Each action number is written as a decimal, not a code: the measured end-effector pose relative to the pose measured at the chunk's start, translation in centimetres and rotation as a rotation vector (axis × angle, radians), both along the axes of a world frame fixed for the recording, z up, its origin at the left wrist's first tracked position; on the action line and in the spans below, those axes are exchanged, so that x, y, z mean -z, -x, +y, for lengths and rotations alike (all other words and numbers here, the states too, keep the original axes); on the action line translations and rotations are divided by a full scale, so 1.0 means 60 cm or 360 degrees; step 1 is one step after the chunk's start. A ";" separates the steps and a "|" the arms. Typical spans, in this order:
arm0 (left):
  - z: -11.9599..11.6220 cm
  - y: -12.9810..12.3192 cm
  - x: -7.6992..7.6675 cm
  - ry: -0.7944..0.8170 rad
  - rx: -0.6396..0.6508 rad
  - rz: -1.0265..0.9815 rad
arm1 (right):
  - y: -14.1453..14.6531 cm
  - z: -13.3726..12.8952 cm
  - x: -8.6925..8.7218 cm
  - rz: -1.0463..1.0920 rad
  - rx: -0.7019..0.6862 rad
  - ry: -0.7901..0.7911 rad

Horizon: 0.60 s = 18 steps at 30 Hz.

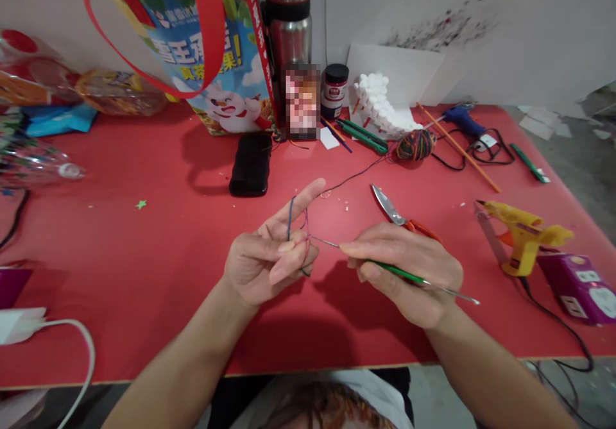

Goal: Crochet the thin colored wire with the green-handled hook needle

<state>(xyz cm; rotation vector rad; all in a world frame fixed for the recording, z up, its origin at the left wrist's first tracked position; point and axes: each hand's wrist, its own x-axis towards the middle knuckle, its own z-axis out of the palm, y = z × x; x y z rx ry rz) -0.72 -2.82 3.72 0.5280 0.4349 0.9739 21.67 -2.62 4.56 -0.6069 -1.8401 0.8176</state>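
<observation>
My left hand (269, 256) is raised over the red table, its index finger stretched out and thumb pinched against the other fingers on a thin yarn (290, 217). The yarn loops round the index finger and runs back to a multicoloured yarn ball (416, 145). My right hand (404, 269) is closed round the green handle of a thin metal crochet hook (397, 271). The hook's tip reaches the yarn at my left fingertips. Whether a loop sits on the tip is too small to tell.
Orange-handled scissors (389, 206) lie just behind my right hand. A yellow glue gun (524, 233) and purple power box (577, 286) are at the right. A black case (251, 165), patterned bag (216, 63) and steel flask (291, 38) stand or lie behind. A red table (158, 275) spans the view.
</observation>
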 end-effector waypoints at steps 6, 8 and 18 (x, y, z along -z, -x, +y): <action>0.000 0.003 -0.001 0.0057 0.0072 -0.0032 | -0.005 -0.001 -0.004 -0.0057 -0.0033 -0.0021; 0.000 0.003 -0.002 0.0060 0.0083 -0.0044 | -0.006 -0.001 -0.005 -0.0071 -0.0023 -0.0027; 0.002 0.005 0.000 0.0103 0.0133 -0.0099 | -0.010 0.002 -0.009 -0.0066 -0.0041 -0.0032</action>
